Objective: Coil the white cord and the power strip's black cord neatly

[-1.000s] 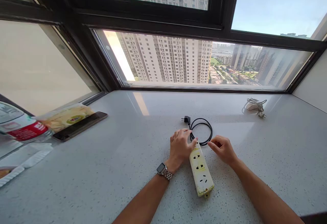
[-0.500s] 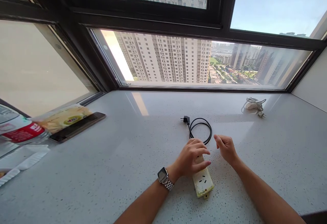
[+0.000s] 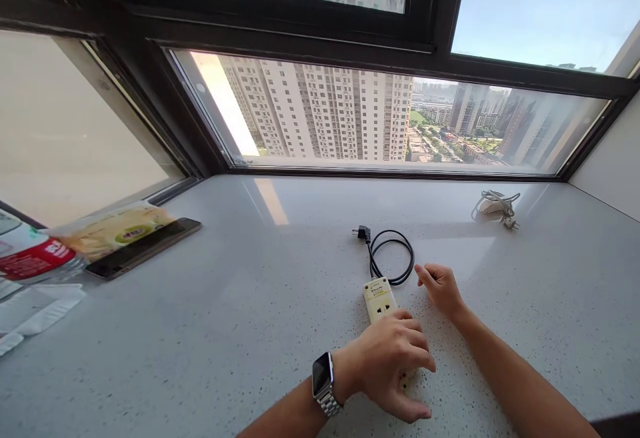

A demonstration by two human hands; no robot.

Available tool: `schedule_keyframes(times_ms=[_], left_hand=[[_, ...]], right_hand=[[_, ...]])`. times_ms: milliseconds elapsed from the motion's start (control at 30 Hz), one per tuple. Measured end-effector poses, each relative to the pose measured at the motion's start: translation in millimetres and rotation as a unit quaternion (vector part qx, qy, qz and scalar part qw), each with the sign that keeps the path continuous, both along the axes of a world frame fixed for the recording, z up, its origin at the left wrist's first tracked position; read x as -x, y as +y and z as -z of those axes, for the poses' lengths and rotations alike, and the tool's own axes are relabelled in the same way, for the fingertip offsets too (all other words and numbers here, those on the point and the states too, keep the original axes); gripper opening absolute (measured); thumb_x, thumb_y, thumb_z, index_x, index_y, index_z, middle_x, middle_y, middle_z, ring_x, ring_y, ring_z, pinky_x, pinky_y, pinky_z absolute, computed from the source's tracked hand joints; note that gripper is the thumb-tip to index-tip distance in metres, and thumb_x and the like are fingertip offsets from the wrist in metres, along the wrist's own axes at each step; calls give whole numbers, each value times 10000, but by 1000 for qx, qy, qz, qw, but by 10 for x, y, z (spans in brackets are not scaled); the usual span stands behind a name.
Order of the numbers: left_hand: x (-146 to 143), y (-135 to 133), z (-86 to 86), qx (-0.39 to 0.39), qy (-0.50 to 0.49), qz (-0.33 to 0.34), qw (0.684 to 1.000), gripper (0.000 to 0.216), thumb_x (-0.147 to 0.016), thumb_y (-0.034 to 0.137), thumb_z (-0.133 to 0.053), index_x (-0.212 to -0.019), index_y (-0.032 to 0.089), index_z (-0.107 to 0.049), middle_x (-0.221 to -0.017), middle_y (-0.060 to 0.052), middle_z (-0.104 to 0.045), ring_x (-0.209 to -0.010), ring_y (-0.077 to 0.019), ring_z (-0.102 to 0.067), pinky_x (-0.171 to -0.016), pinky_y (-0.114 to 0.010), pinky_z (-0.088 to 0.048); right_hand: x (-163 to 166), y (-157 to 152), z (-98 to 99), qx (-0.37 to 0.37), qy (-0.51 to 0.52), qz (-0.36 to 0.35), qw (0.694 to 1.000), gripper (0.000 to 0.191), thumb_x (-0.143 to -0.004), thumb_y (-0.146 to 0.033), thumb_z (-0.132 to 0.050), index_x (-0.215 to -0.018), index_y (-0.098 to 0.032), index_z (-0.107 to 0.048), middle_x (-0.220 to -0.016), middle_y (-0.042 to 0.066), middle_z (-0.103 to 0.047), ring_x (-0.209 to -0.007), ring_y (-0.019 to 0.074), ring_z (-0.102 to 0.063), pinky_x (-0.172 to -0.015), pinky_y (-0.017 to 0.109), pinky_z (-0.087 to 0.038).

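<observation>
Left hand [image 3: 395,365] had slid back to cover the power strip [image 3: 380,298]'s near end, grip loose and open on it. Right hand [image 3: 440,286] stayed beside the black cord [image 3: 395,258], fingers half curled, holding nothing.

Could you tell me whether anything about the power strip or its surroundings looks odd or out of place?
The cream plastic power strip looks yellowed and grubby. Its black cord lies coiled, plug unconnected on the white speckled counter. The left hand covers its near end.
</observation>
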State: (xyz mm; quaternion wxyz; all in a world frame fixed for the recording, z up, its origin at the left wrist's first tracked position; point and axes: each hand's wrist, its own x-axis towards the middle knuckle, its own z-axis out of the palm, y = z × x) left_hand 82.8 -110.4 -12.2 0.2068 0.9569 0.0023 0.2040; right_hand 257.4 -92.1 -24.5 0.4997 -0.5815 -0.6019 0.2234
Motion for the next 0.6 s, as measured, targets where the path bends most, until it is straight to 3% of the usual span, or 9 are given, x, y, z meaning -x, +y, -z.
schedule_keyframes(times_ms=[133, 367, 500, 600], left_hand=[[24, 42, 39, -36, 2, -28, 999, 280, -614, 440, -715, -788, 229, -656, -640, 16, -649, -599, -141, -545, -680, -310, -382], [-6, 39, 89, -58, -7, -84, 995, 209, -732, 424, -639, -732, 216, -647, -583, 9, -612, -567, -138, -557, -622, -317, -378], [1, 67, 3, -43, -76, -117, 989, 244, -818, 404, -539, -718, 202, -633, -608, -16, -631, -616, -154, -570, -667, -332, -395], [40, 130, -69, -35, -144, -188, 971, 266, -865, 340, -491, -675, 194, -608, -609, -28, -629, -634, -157, -555, -671, -327, -396]], right_hand=[[-3, 5, 14, 5, -7, -9, 1000, 568, -849, -605, -424, -469, -188, -493, -439, -27, -392, -430, 103, -337, -468, 235, -293], [42, -20, 14, -1, -14, -33, 999, 530, -855, -543, -457, -476, -179, -525, -470, -15, -459, -454, 107, -381, -504, 236, -311], [61, -37, 6, 4, -22, -46, 999, 520, -861, -524, -462, -480, -176, -529, -479, -14, -475, -462, 107, -389, -511, 234, -315], [66, -39, -4, 6, -21, -49, 999, 514, -856, -535, -463, -498, -174, -541, -470, -21, -452, -458, 106, -379, -498, 232, -304]])
